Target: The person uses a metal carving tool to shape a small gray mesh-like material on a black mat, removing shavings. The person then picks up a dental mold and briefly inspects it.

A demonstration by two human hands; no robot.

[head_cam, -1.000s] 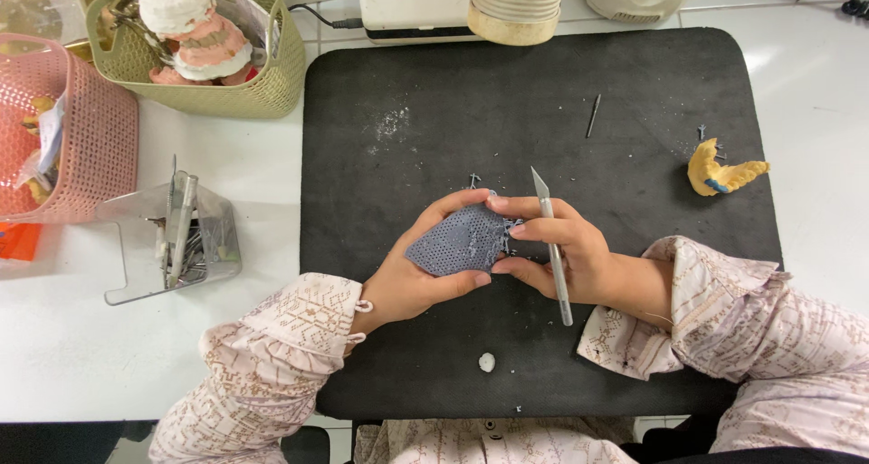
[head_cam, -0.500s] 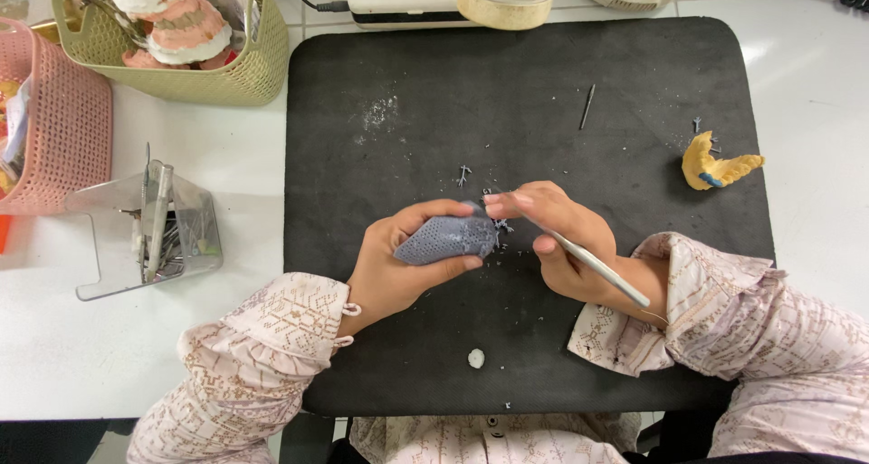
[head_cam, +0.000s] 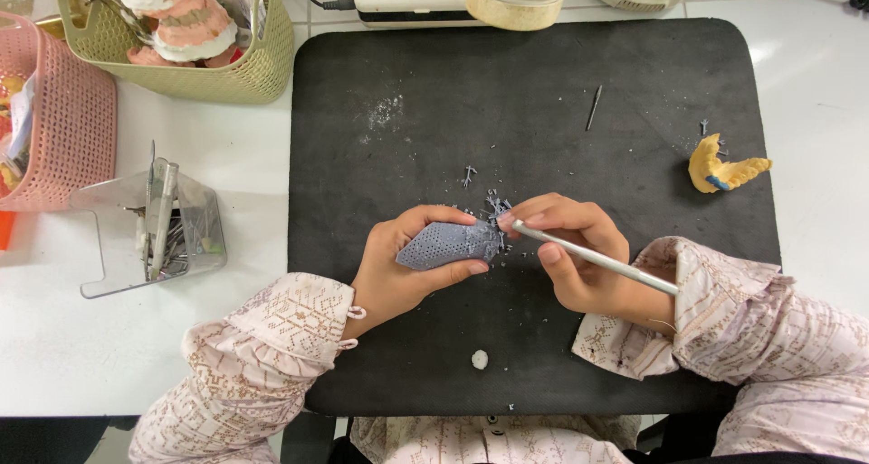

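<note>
Left hand (head_cam: 398,269): fingers curled and clamped round a grey perforated piece (head_cam: 448,244), thumb under it, held just above the middle of the black mat (head_cam: 543,111).
Right hand (head_cam: 570,247): fingers pinched together on a slim metal tool (head_cam: 597,258), gripped like a pen; its tip meets the right end of the grey piece, where small grey sprigs stick out.
Grey piece: between the two hands, over the mat's centre, slightly toward the near edge of the desk (head_cam: 54,355).
Mat: grey crumbs scattered around the hands; a small white lump (head_cam: 480,359) near its front edge; a thin dark pin (head_cam: 594,107) toward the back; a yellow dental cast (head_cam: 724,168) near its right edge.
Left side of desk: clear holder with metal tools (head_cam: 154,229); pink basket (head_cam: 63,120) at the left edge; green basket (head_cam: 244,66) with pink and white casts at the back left corner.
</note>
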